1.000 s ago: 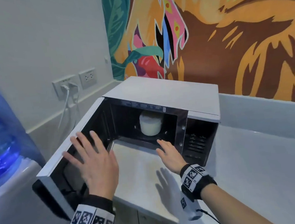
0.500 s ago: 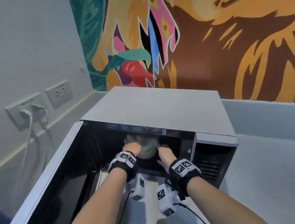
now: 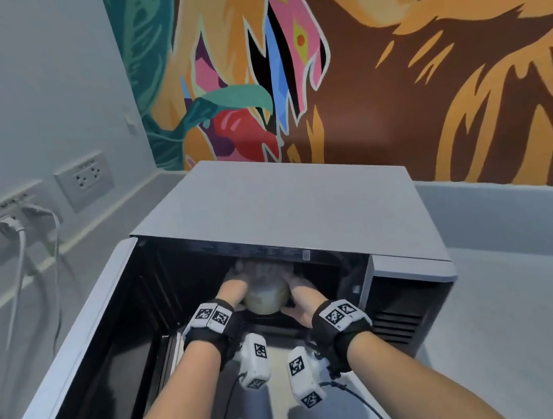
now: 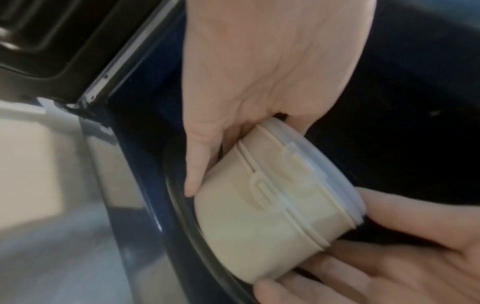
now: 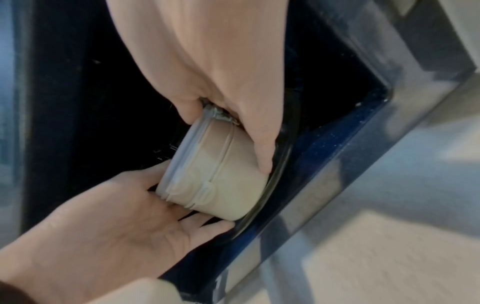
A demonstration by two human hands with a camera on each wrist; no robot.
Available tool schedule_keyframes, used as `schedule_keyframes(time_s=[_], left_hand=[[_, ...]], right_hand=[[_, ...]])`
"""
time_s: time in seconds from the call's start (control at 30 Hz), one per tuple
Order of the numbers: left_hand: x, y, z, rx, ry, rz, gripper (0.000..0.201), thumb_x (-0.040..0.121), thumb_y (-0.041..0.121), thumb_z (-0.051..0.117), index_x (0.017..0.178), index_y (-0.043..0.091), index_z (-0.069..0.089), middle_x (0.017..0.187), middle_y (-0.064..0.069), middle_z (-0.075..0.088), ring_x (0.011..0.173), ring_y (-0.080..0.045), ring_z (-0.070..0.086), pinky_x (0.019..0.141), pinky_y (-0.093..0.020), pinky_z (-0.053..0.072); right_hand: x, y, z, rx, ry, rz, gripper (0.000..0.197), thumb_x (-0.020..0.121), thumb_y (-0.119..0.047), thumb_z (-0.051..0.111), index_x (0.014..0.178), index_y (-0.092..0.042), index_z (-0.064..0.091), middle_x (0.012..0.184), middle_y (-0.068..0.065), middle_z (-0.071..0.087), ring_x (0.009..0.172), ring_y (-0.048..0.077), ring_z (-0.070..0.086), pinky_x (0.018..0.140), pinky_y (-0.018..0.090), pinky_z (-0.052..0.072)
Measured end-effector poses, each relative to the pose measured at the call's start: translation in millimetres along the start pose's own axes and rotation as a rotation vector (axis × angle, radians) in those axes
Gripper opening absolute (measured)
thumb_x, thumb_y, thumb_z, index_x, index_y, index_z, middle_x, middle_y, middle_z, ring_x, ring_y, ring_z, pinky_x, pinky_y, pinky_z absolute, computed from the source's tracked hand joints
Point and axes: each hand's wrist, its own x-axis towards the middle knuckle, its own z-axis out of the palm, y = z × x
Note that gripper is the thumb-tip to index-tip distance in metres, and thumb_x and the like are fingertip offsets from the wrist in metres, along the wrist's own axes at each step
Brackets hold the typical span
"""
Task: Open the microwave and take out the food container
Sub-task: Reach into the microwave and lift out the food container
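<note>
The grey microwave (image 3: 285,208) stands open, its door (image 3: 62,371) swung out to the left. Inside the dark cavity is a round cream food container (image 3: 266,300) with a clear clip-on lid, over the glass turntable (image 4: 182,218). My left hand (image 3: 232,290) grips its left side, thumb down the wall (image 4: 193,181). My right hand (image 3: 301,301) grips the right side, thumb on the wall (image 5: 263,152). Each wrist view shows the container (image 4: 272,205) (image 5: 218,185) clasped between both palms. The fingers behind it are hidden. Whether it is lifted off the turntable I cannot tell.
The open door blocks the left side. The microwave's vented control panel (image 3: 397,316) is right of the cavity. Grey counter (image 3: 524,336) runs to the right. Wall sockets (image 3: 11,219) with plugged cables hang at the left. A painted mural wall (image 3: 391,75) stands behind.
A second ago my left hand lay on the open door and my right was at the cavity mouth. Both have reached inside and taken hold of the container. The view has moved closer.
</note>
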Motion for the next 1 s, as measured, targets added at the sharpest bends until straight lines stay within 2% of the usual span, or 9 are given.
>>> schedule_keyframes(time_s=[0.1,0.17,0.23,0.33,0.5,0.67,0.77,0.9,1.0], left_hand=[[-41,2,6,-0.077,0.128,0.057,0.050,0.093,0.019,0.039,0.135,-0.009,0.042,0.140,-0.029,0.046,0.128,-0.041,0.047,0.107,-0.048,0.042],[-72,-6,7,-0.090,0.219,0.121,0.057,0.092,0.034,0.041,0.135,-0.003,0.043,0.138,-0.025,0.048,0.126,-0.040,0.047,0.108,-0.045,0.040],[-109,-19,13,-0.092,0.256,0.162,0.059,0.092,0.040,0.041,0.136,0.001,0.044,0.138,-0.022,0.051,0.126,-0.039,0.048,0.106,-0.043,0.039],[-161,-51,29,-0.097,0.256,0.185,0.056,0.091,0.042,0.041,0.132,0.005,0.047,0.133,-0.020,0.056,0.121,-0.038,0.052,0.106,-0.047,0.041],[-237,-104,88,-0.101,0.109,0.203,0.041,0.093,0.038,0.041,0.117,0.006,0.048,0.113,-0.016,0.058,0.103,-0.034,0.057,0.096,-0.047,0.049],[-271,-129,163,-0.080,-0.069,0.238,0.047,0.087,0.043,0.039,0.118,0.009,0.050,0.116,-0.012,0.060,0.105,-0.031,0.058,0.096,-0.047,0.050],[-280,-121,206,-0.061,-0.180,0.256,0.041,0.088,0.038,0.039,0.118,0.013,0.050,0.119,-0.010,0.059,0.106,-0.028,0.058,0.097,-0.047,0.050],[-284,-94,249,-0.032,-0.346,0.239,0.046,0.082,0.036,0.042,0.121,0.012,0.052,0.123,-0.011,0.059,0.110,-0.028,0.058,0.101,-0.045,0.048],[-280,-76,265,-0.034,-0.444,0.171,0.051,0.084,0.030,0.041,0.129,0.008,0.047,0.129,-0.013,0.056,0.117,-0.031,0.054,0.104,-0.044,0.044]], right_hand=[[-22,4,-3,0.091,-0.063,-0.018,0.034,0.095,-0.024,0.044,0.126,-0.012,0.051,0.126,0.003,0.058,0.115,0.020,0.053,0.100,0.039,0.043],[-47,10,-10,0.108,-0.090,-0.019,0.034,0.094,-0.028,0.045,0.124,-0.012,0.048,0.114,0.006,0.062,0.098,0.016,0.058,0.086,0.034,0.049],[-76,19,-21,0.052,-0.131,-0.036,0.036,0.094,-0.032,0.045,0.125,-0.014,0.043,0.110,0.004,0.061,0.093,0.014,0.059,0.080,0.032,0.053],[-120,47,-47,-0.024,-0.155,-0.023,0.025,0.095,-0.029,0.040,0.116,-0.017,0.045,0.083,-0.003,0.054,0.070,0.010,0.053,0.046,0.019,0.046],[-178,107,-110,-0.046,-0.134,-0.008,0.031,0.097,-0.027,0.037,0.122,-0.012,0.048,0.112,0.009,0.061,0.089,0.015,0.058,0.069,0.029,0.049],[-224,139,-190,0.041,-0.010,0.013,0.039,0.098,-0.030,0.036,0.132,-0.012,0.040,0.130,0.010,0.054,0.113,0.023,0.053,0.071,0.032,0.051],[-240,139,-233,0.103,0.087,0.003,0.037,0.099,-0.028,0.035,0.132,-0.012,0.040,0.121,0.006,0.057,0.107,0.019,0.055,0.086,0.044,0.051],[-249,128,-275,0.184,0.207,-0.013,0.036,0.098,-0.025,0.037,0.130,-0.009,0.045,0.101,0.003,0.062,0.089,0.017,0.059,0.072,0.040,0.053],[-246,119,-293,0.193,0.249,0.008,0.032,0.099,-0.024,0.037,0.123,-0.006,0.047,0.096,0.003,0.061,0.085,0.018,0.056,0.095,0.053,0.044]])
